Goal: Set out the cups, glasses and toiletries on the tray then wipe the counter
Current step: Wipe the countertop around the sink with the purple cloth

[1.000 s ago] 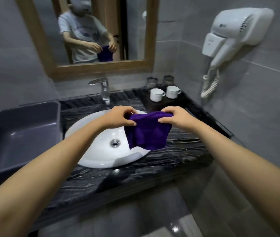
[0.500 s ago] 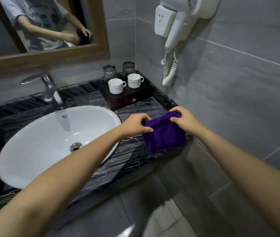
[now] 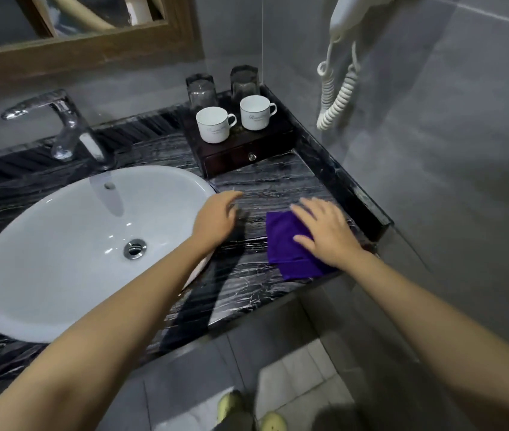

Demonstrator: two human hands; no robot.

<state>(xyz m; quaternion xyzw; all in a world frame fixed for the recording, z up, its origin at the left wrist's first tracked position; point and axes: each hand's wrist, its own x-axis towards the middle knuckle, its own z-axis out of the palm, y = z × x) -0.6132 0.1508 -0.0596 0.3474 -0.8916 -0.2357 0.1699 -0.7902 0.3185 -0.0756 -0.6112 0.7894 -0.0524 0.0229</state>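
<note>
Head view, looking down at a dark veined worktop (image 3: 247, 293) with a white oval sink (image 3: 69, 253) at left.

Right hand (image 3: 324, 233) flat and open, palm down, fingers spread, pressing a folded purple cloth (image 3: 281, 244) onto the worktop near the right edge, close to the raised dark ledge along the wall. Cloth's near corner poking out beneath the wrist, close to the worktop's front edge.

Left hand (image 3: 217, 217) open and empty, fingers loosely extended and slightly blurred, between the sink rim and the cloth, apart from the cloth; cannot tell whether touching the worktop or just above it.

At the far right corner, a dark wooden tray (image 3: 240, 150) with a small drawer knob on its near face. On top, two white cups: left cup (image 3: 214, 124) and right cup (image 3: 254, 112), upright, handles pointing right. Behind them, two dark glasses, left glass (image 3: 201, 90) and right glass (image 3: 243, 80), against the back wall.

Chrome tap (image 3: 60, 126) at far left behind the sink. Wood-framed mirror (image 3: 85, 48) above. Wall-mounted hair dryer (image 3: 349, 20) with coiled white cord (image 3: 334, 98) hanging on the right wall. Yellow-green shoes (image 3: 250, 412) on the tiled floor at the bottom edge.
</note>
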